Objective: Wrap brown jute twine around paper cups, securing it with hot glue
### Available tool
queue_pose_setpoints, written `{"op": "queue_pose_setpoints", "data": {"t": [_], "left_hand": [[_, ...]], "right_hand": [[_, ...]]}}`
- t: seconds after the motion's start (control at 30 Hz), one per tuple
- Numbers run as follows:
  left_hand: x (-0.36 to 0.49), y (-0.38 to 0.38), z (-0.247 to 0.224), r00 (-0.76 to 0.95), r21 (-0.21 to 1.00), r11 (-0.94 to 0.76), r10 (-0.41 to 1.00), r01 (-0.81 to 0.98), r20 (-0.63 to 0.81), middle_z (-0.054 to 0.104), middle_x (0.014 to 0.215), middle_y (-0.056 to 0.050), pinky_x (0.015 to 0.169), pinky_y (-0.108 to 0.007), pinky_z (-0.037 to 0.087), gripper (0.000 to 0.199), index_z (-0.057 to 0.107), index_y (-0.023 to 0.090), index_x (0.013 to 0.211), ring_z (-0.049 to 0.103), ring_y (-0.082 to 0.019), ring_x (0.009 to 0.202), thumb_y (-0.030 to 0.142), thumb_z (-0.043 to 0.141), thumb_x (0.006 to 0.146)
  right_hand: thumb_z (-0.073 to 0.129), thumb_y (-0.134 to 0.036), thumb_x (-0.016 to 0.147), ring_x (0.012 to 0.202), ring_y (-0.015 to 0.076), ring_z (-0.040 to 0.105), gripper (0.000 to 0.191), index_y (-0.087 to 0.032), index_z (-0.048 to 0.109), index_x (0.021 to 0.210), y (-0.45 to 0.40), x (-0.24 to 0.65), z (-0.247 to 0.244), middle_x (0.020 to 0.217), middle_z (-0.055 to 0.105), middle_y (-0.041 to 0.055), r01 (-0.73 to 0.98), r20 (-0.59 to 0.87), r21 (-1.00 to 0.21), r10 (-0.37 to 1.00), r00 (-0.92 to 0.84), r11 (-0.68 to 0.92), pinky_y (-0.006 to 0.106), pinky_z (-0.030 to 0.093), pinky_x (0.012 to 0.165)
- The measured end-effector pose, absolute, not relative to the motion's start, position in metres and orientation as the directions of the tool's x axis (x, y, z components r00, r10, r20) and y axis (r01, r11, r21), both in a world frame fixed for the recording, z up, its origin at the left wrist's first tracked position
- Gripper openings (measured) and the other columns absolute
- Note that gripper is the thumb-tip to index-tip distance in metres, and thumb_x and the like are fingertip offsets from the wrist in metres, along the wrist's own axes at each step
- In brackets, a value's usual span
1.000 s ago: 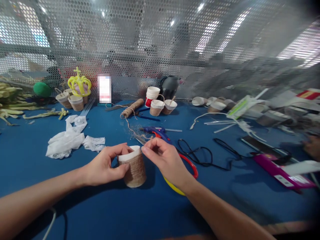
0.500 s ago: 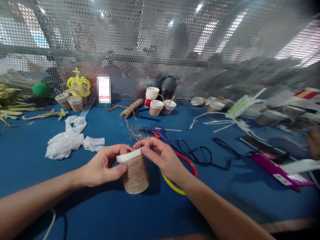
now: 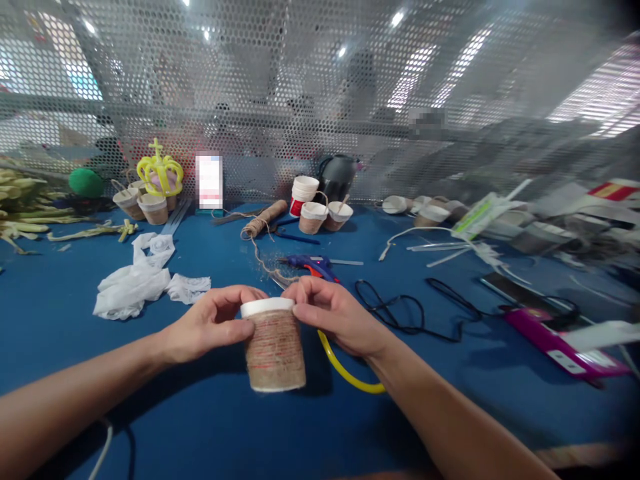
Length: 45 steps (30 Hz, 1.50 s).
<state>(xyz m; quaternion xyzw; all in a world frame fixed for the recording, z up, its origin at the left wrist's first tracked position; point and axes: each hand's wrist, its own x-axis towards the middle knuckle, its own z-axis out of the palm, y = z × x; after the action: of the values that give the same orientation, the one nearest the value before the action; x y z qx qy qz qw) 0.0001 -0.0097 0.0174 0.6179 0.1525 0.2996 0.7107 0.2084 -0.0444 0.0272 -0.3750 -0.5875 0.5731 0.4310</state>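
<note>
Between my hands is a paper cup (image 3: pixel 275 350) wound with brown twine, its white band showing round the top. My left hand (image 3: pixel 213 327) grips it from the left, thumb on the twine and fingers behind the rim. At the right side of the rim, my right hand (image 3: pixel 335 310) pinches the white band between thumb and fingers. The cup stands nearly upright above the blue table. Behind it lie a blue glue gun (image 3: pixel 313 265) and a roll of twine (image 3: pixel 265 219) with a loose strand. A yellow ring (image 3: pixel 347 377) passes under my right wrist.
White lace cloth (image 3: pixel 133 287) lies to the left. Twine-covered cups (image 3: pixel 313 217) and a dark kettle (image 3: pixel 337 179) stand at the back before a perforated metal screen (image 3: pixel 260 113). Black cable (image 3: pixel 400 317) and a purple power strip (image 3: pixel 555 347) lie on the right.
The cup has shifted slightly right and come more upright, with its twine turned to show more red. My right hand has moved a little right along with the rim.
</note>
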Motion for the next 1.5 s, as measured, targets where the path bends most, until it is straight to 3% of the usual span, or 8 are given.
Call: {"op": "queue_pose_setpoints", "data": {"t": [0.2,0.3,0.4,0.77,0.93,1.07,1.33,1.5], "left_hand": [[0.004,0.003,0.009,0.59,0.954,0.051,0.795,-0.294,0.139,0.059,0.093,-0.006,0.082,-0.03,0.038,0.024,0.06,0.016,0.088,0.053,-0.018,0.089,0.032,0.065,0.071],[0.006,0.009,0.005,0.399,0.943,0.032,0.91,-0.332,0.11,0.059,0.075,-0.001,0.074,-0.024,0.038,0.019,0.059,0.015,0.076,0.053,-0.012,0.075,0.031,0.066,0.069],[0.007,0.014,0.003,0.305,0.965,0.003,0.949,-0.262,0.08,0.054,0.06,0.003,0.062,-0.02,0.035,0.02,0.053,0.013,0.064,0.046,-0.007,0.06,0.028,0.065,0.07],[0.007,0.016,0.006,0.28,0.988,-0.053,0.955,-0.144,0.092,0.047,0.052,0.006,0.052,-0.02,0.031,0.027,0.044,0.015,0.061,0.04,-0.006,0.05,0.034,0.062,0.069],[0.006,0.018,0.006,0.272,0.984,-0.096,0.953,-0.152,0.135,0.04,0.047,0.006,0.049,-0.022,0.029,0.038,0.036,0.017,0.053,0.035,-0.008,0.045,0.043,0.049,0.078],[0.004,0.017,0.007,0.35,0.983,-0.181,0.922,0.014,0.165,0.033,0.042,0.005,0.049,-0.024,0.027,0.048,0.034,0.017,0.044,0.031,-0.008,0.044,0.044,0.036,0.084],[0.003,0.014,0.008,0.389,0.942,-0.27,0.904,0.198,0.178,0.044,0.056,0.005,0.05,-0.02,0.03,0.02,0.048,0.016,0.063,0.038,-0.009,0.051,0.032,0.054,0.072],[0.001,0.019,0.007,0.331,0.908,-0.237,0.936,0.345,0.119,0.036,0.042,0.005,0.044,-0.022,0.026,0.047,0.041,0.017,0.045,0.032,-0.008,0.041,0.045,0.037,0.082]], "right_hand": [[0.061,-0.029,0.073,0.069,0.0109,0.046,0.022,-0.018,0.044,0.064,-0.041,0.211,0.031,0.075,0.051,-0.0017,0.091,0.1,-0.987,0.957,-0.272,0.13,0.026,0.037,0.067],[0.058,-0.027,0.076,0.069,0.0112,0.046,0.02,-0.018,0.044,0.064,-0.041,0.211,0.032,0.074,0.051,-0.0009,0.204,0.134,-0.96,0.953,-0.272,0.193,0.027,0.037,0.067],[0.055,-0.026,0.078,0.069,0.012,0.046,0.019,-0.019,0.043,0.065,-0.042,0.211,0.033,0.073,0.051,-0.0002,0.293,0.167,-0.922,0.944,-0.285,0.252,0.027,0.037,0.066],[0.052,-0.025,0.08,0.072,0.0139,0.05,0.017,-0.02,0.043,0.067,-0.045,0.203,0.032,0.075,0.053,0.0009,0.472,0.285,-0.791,0.917,-0.278,0.389,0.029,0.041,0.071],[0.052,-0.023,0.08,0.072,0.0141,0.052,0.017,-0.02,0.042,0.066,-0.046,0.2,0.031,0.075,0.054,0.0012,0.502,0.316,-0.757,0.907,-0.279,0.418,0.029,0.042,0.072],[0.051,-0.024,0.08,0.071,0.014,0.051,0.016,-0.02,0.043,0.066,-0.045,0.199,0.031,0.073,0.054,0.0011,0.518,0.318,-0.742,0.903,-0.288,0.426,0.03,0.043,0.07],[0.05,-0.023,0.08,0.071,0.014,0.051,0.016,-0.02,0.042,0.066,-0.044,0.2,0.028,0.074,0.053,0.0015,0.517,0.333,-0.734,0.897,-0.292,0.441,0.03,0.043,0.071],[0.051,-0.025,0.08,0.069,0.0139,0.05,0.016,-0.02,0.043,0.066,-0.045,0.2,0.028,0.072,0.053,0.0012,0.524,0.321,-0.732,0.899,-0.298,0.435,0.03,0.043,0.069]]}}
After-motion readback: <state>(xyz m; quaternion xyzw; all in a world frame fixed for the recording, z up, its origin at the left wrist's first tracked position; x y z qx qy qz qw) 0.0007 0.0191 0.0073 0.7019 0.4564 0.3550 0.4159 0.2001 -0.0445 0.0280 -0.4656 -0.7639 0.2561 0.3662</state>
